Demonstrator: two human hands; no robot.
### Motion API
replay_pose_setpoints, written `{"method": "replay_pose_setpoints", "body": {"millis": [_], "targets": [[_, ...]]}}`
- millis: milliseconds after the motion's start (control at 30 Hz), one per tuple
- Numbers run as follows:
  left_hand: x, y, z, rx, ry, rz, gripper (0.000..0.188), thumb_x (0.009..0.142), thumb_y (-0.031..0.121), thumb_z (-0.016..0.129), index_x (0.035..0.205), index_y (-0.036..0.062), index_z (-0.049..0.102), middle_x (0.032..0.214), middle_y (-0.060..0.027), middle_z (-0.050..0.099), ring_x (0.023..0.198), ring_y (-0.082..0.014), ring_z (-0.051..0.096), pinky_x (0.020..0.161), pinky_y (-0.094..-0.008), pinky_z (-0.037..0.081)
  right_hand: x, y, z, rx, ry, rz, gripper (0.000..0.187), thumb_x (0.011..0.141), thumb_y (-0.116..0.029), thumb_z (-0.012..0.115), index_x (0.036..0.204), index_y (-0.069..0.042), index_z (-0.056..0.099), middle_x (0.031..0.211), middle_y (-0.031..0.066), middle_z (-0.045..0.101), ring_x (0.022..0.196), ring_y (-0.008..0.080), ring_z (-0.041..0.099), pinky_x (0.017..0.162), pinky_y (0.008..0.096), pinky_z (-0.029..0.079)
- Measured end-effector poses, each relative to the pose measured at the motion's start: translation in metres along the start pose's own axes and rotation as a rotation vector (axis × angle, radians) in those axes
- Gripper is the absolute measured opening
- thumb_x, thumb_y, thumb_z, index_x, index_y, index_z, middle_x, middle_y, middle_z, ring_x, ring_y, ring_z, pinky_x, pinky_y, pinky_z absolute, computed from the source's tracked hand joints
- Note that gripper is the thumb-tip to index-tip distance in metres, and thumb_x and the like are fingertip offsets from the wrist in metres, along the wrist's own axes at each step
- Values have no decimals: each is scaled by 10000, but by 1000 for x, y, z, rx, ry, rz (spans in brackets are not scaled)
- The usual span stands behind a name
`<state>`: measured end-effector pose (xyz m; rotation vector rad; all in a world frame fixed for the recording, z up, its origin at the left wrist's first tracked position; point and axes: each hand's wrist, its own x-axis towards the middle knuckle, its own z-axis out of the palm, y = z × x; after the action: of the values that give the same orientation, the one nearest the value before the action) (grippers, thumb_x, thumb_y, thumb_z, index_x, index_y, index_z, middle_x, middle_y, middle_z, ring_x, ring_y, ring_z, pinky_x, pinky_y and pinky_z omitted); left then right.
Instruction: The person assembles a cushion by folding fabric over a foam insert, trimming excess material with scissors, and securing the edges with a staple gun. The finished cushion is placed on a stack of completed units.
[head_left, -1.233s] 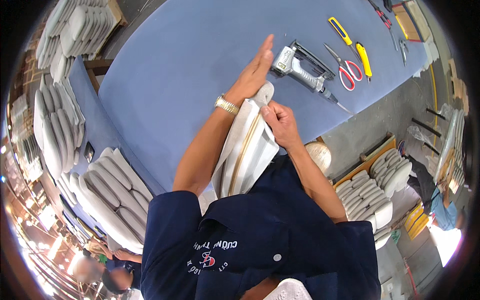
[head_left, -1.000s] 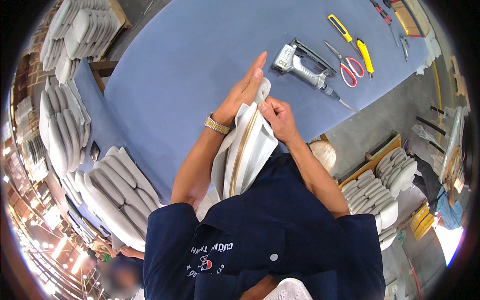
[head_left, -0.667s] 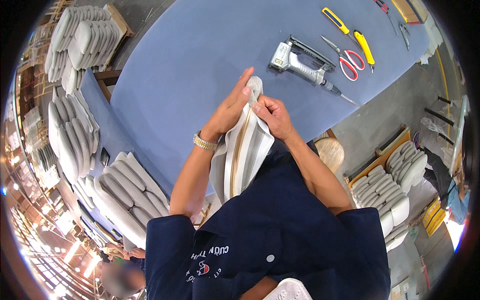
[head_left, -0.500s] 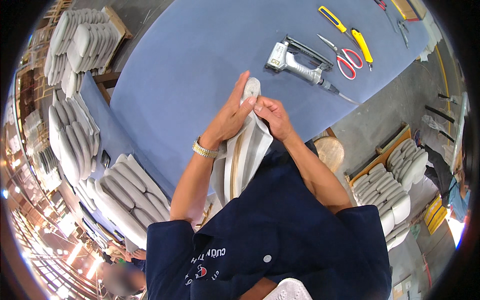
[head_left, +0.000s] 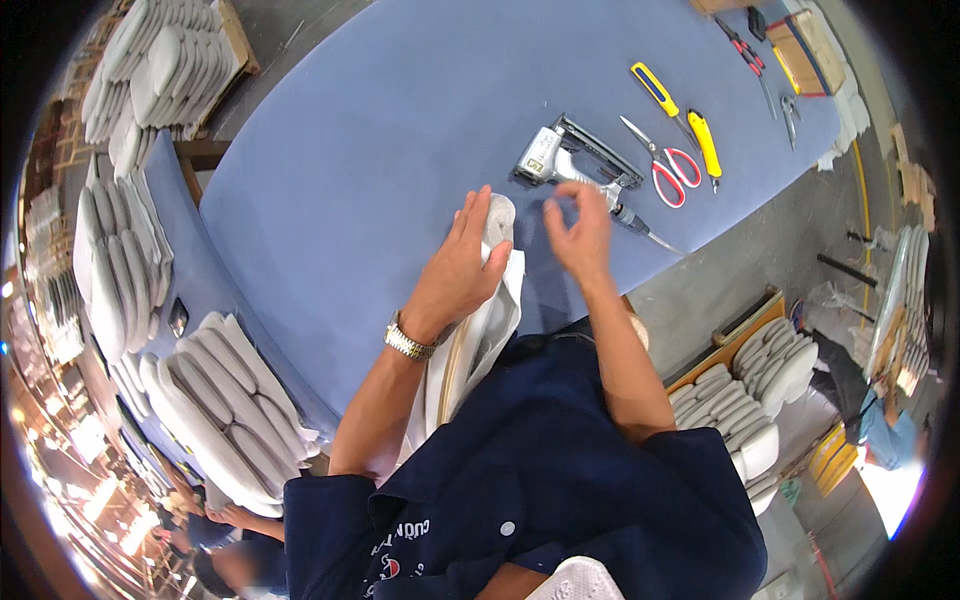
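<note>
Over the near side of the bench point(head_left: 350, 130), the left hand point(head_left: 455, 285), fingers straight, thumb across, clasps the pad point(head_left: 500, 215); its cloth point(head_left: 513, 283) could slip if that lone hold slackened. The right hand point(head_left: 583, 232), fingers curled, thumb apart, overlaps the gun point(head_left: 541, 155), contact unclear; a dragged hose point(head_left: 664, 243) could knock the scissors point(head_left: 673, 180).
</note>
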<state>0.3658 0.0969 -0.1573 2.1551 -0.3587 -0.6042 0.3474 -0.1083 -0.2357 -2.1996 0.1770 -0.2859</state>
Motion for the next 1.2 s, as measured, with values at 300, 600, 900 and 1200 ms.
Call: {"method": "replay_pose_setpoints", "body": {"millis": [300, 600, 900, 1200], "targets": [[-3, 2, 1, 83, -20, -78, 767, 1014, 379, 556, 1620, 24, 246, 1626, -323, 313, 1505, -442, 348, 1214, -469, 342, 66, 53, 6, -431, -358, 76, 790, 772, -87, 788, 1484, -97, 446, 1273, 223, 608, 1126, 439, 612, 959, 515, 516], [-5, 8, 10, 128, -6, -147, 771, 1008, 378, 580, 1637, 95, 236, 1665, -240, 295, 1514, -425, 337, 1183, -486, 397, 18, -31, -105, 311, -426, 533, 540, 837, -159, 861, 1281, 41, 628, 1116, 91, 729, 984, 166, 685, 873, 350, 563], [-3, 18, 4, 146, -55, -208, 767, 974, 244, 607, 1642, 142, 245, 1678, -199, 292, 1536, -389, 311, 1148, -491, 446, -10, -71, -103, 268, -541, 35, 663, 722, -102, 806, 1360, -30, 641, 1239, 164, 704, 1057, 290, 701, 933, 353, 521], [-3, 15, 5, 96, -52, -186, 825, 913, 149, 646, 1640, 143, 256, 1676, -218, 285, 1537, -421, 294, 1133, -547, 452, -9, -87, -101, 215, -576, 226, 636, 730, -110, 801, 1340, -27, 640, 1256, 176, 701, 1104, 333, 709, 953, 379, 535]]}}
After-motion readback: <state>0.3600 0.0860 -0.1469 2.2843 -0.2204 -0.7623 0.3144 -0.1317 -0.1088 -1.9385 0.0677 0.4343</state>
